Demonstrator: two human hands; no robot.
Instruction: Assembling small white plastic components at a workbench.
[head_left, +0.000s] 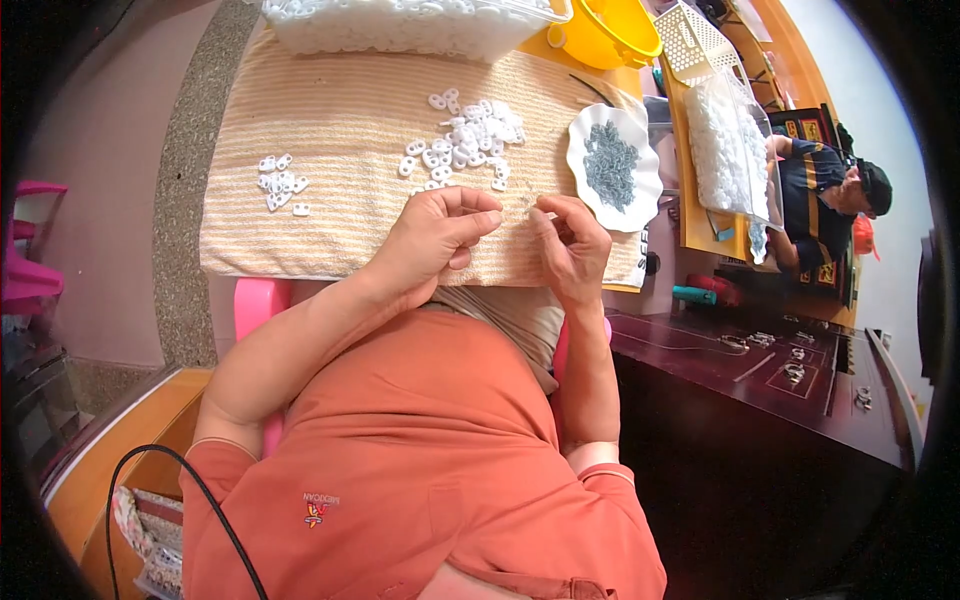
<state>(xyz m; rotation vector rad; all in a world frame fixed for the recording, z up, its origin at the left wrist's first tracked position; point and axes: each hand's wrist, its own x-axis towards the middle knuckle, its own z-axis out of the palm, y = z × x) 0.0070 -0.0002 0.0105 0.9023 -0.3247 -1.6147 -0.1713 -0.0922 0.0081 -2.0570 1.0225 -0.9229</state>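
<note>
My left hand (437,238) is over the near edge of the towel-covered table, its thumb and index finger pinched. Facing it across a small gap, my right hand (574,247) has its thumb and fingertips pressed together too. Whatever either pinch holds is too small to make out. Just beyond my left hand is a loose heap of small white plastic pieces with two holes (468,138). A smaller group of the same white pieces (282,184) lies to the left. Beyond my right hand stands a white scalloped dish (643,172) filled with small grey-blue parts (609,165).
A clear bin (400,50) full of white pieces stands at the far edge, beside a yellow basin (625,35). To the right, another clear bin (725,150) of white pieces sits near a seated person (830,205) in a dark cap. A dark panel (740,370) lies to my right.
</note>
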